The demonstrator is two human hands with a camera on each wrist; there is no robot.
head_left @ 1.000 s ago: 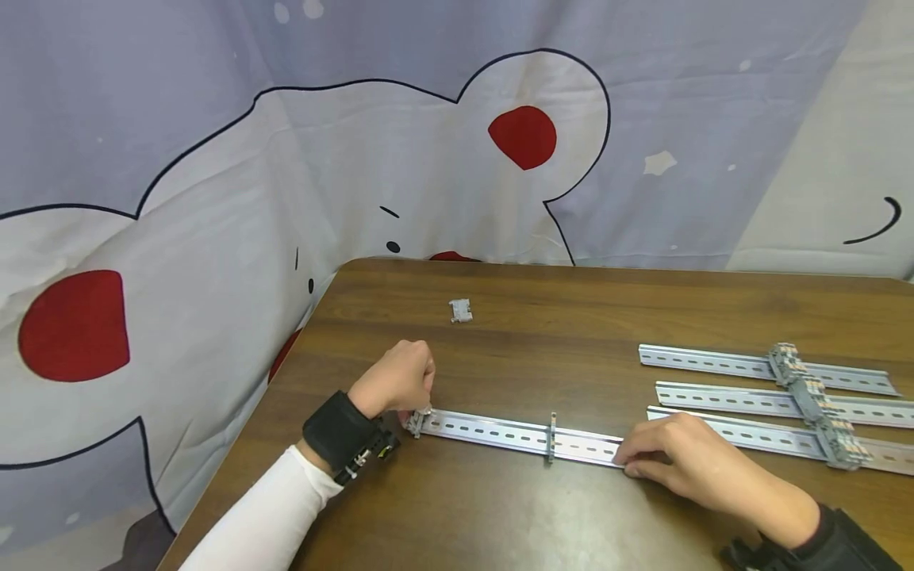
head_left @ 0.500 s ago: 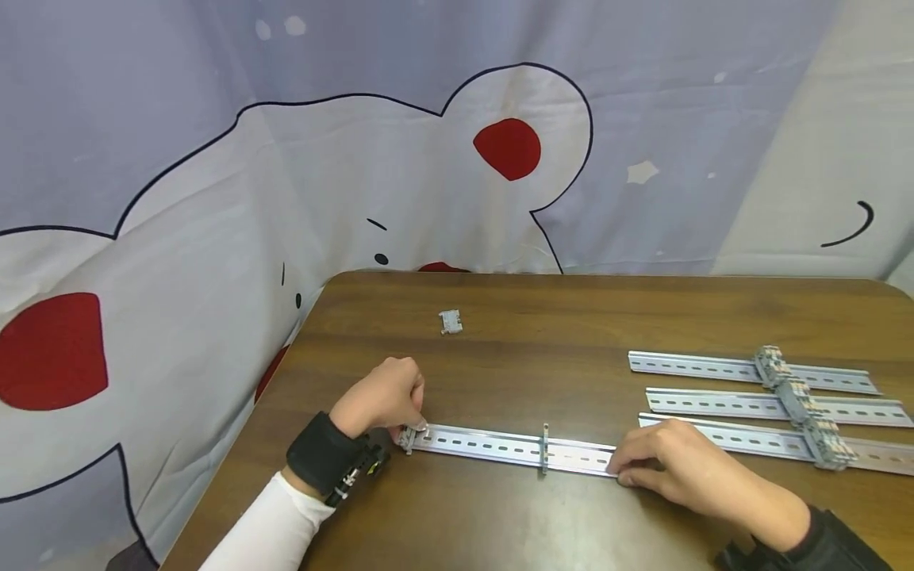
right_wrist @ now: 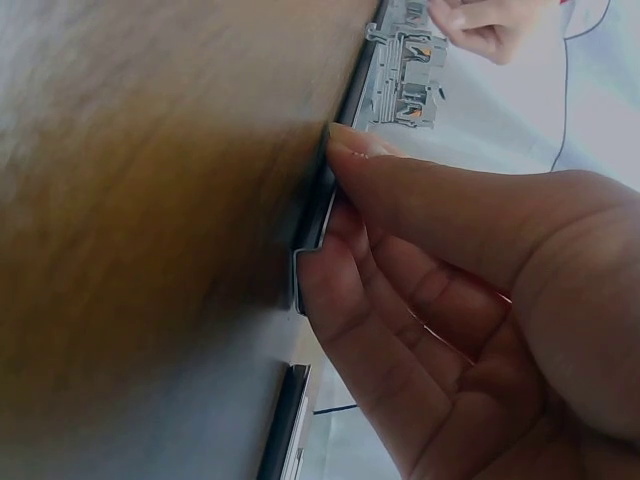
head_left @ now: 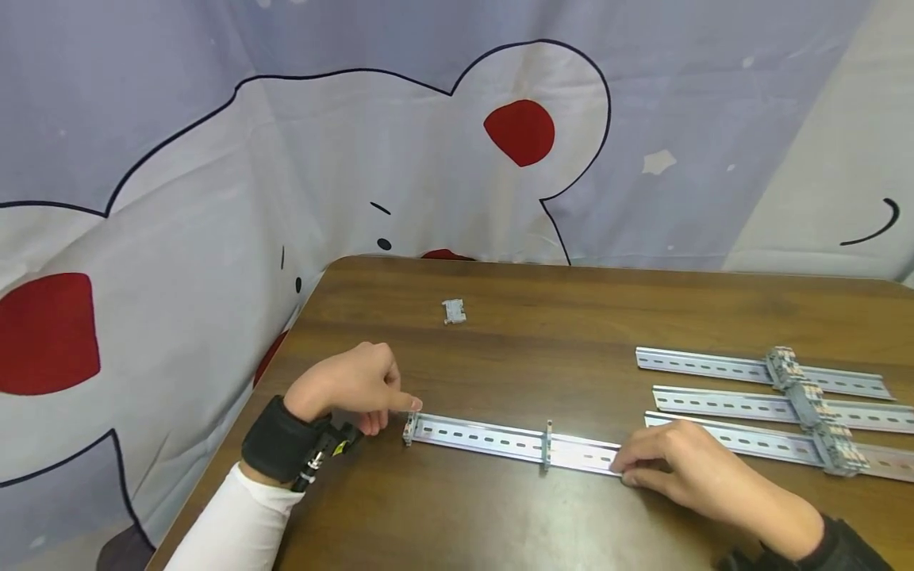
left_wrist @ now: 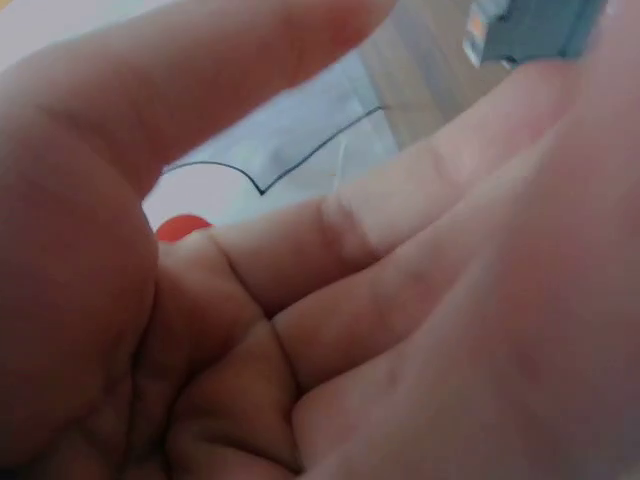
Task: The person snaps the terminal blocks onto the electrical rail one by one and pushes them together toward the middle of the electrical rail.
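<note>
A slotted metal DIN rail lies on the wooden table, its right end pinched between the thumb and fingers of my right hand. One thin grey terminal block stands across the rail, right of its middle. At the rail's left end sits another terminal block. My left hand is just beside that end, thumb stretched out with its tip right at the block's top and the other fingers loosely bent. In the left wrist view, the thumb and fingers are apart, and a grey block shows beyond the fingers.
A loose terminal block lies flat farther back on the table. On the right lie three more DIN rails, bridged by a row of terminal blocks. A printed curtain hangs behind the table.
My left hand has let go of the terminal block at the rail's left end and drawn off to the left, its fingers loosening. The right hand keeps its grip on the rail.
</note>
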